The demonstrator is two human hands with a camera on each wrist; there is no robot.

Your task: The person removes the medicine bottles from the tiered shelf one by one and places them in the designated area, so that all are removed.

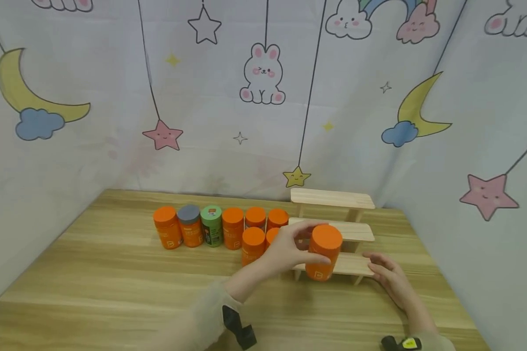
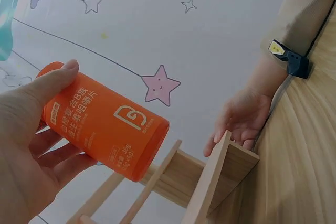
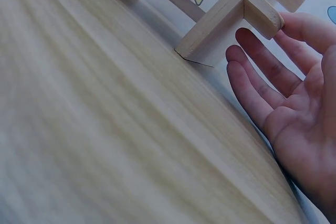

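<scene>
My left hand grips an orange supplement bottle with an orange lid, thumb on one side and fingers round the other. The bottle is held upright in front of a three-step wooden rack, hiding part of its lowest step. In the left wrist view, white lettering covers the side of the bottle. Beside the right end of that lowest step is my right hand, its fingers loosely extended. The right wrist view shows a fingertip of this hand at the corner of the rack's board.
Left of the rack, a row of bottles stands on the wooden table: several orange ones, an orange one with a grey lid and a green one. My left forearm partly covers the nearer orange bottles. A patterned curtain hangs behind.
</scene>
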